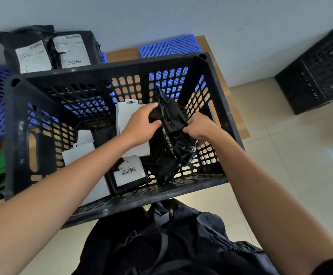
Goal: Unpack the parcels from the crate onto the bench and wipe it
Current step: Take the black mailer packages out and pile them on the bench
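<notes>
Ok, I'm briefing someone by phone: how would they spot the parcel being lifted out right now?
Look inside the big black crate on the wooden bench. Toward its right side, both hands, left hand and right hand, grip a crinkly black plastic parcel. Unlike the white boxes beside it, it is soft, shiny and shows no label.

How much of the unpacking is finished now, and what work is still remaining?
Done: two black parcels with white labels already lie outside, behind the crate. In hand: the left hand and the right hand both grip a black plastic parcel inside the crate. Left: a white box, a labelled black parcel and other white packages remain inside. No wiping cloth is visible yet.
</notes>
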A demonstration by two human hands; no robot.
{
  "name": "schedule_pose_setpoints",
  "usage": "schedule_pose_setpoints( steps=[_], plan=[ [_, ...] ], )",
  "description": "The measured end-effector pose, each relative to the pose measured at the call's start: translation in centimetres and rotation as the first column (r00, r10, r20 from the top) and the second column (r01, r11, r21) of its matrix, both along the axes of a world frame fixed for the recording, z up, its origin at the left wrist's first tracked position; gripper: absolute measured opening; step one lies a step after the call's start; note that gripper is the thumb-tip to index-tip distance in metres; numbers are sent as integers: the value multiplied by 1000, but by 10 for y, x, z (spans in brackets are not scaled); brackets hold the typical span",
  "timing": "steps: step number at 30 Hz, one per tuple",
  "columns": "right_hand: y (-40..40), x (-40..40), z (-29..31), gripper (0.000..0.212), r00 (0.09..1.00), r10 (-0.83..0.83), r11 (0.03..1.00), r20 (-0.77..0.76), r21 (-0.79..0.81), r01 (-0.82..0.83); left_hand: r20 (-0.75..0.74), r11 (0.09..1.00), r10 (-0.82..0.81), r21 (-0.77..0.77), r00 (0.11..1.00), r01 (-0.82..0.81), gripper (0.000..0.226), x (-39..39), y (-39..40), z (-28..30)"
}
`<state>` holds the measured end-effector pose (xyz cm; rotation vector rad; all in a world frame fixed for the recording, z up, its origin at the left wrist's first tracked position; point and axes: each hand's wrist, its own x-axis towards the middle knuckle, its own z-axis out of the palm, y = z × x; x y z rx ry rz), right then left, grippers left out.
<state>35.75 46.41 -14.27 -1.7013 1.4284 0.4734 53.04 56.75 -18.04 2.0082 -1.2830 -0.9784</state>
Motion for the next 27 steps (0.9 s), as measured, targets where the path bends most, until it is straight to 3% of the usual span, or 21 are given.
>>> schedule_pose_setpoints(
  steps=[5,12,17,20,24,27],
  plan=[
    [0,-13,23,19,970,-94,996,224,12,94,-233,962,272,37,934,-271,68,3,11,15],
    [6,-18,40,25,888,-157,983,432,158,97,-426,938,342,101,838,-332,71,-7,30,21],
    [6,-20,43,27,804,-255,948,538,301,99,-667,897,410,172,622,-407,80,-7,30,27],
    [6,-19,42,29,731,-348,910,586,400,112,-727,891,406,180,554,-417,71,-9,31,34],
    [7,-16,45,33,684,-399,891,611,435,131,-764,869,375,91,526,-487,68,-10,36,41],
    [5,-11,47,30,669,-390,919,633,317,236,-741,840,369,7,561,-543,64,-11,42,43]
  ],
)
